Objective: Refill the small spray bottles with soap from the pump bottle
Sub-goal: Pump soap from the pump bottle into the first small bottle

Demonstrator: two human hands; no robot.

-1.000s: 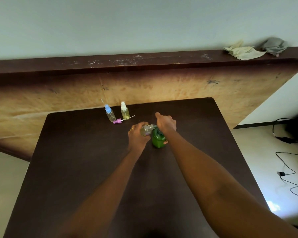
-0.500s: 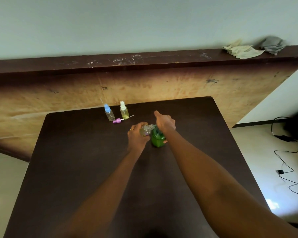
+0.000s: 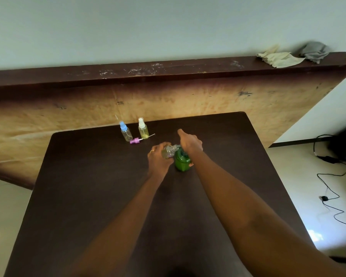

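A green pump bottle point(image 3: 181, 162) stands near the middle of the dark table point(image 3: 88, 196). My right hand point(image 3: 190, 142) rests on its pump head, index finger stretched forward. My left hand point(image 3: 158, 158) grips a small clear spray bottle point(image 3: 167, 152) without its cap, held at the pump's spout. Farther back stand a spray bottle with a blue cap point(image 3: 125, 131) and one with a white cap point(image 3: 143, 128) that holds yellowish liquid. A loose pink spray cap point(image 3: 136, 140) with its tube lies in front of them.
A tall wooden board point(image 3: 188, 96) with a dark top ledge runs behind the table. Two cloths point(image 3: 278, 57) lie on the ledge at the right. Black cables point(image 3: 332, 176) trail over the floor to the right of the table.
Both hands stay at the pump bottle in the same hold. Only the view shifts slightly.
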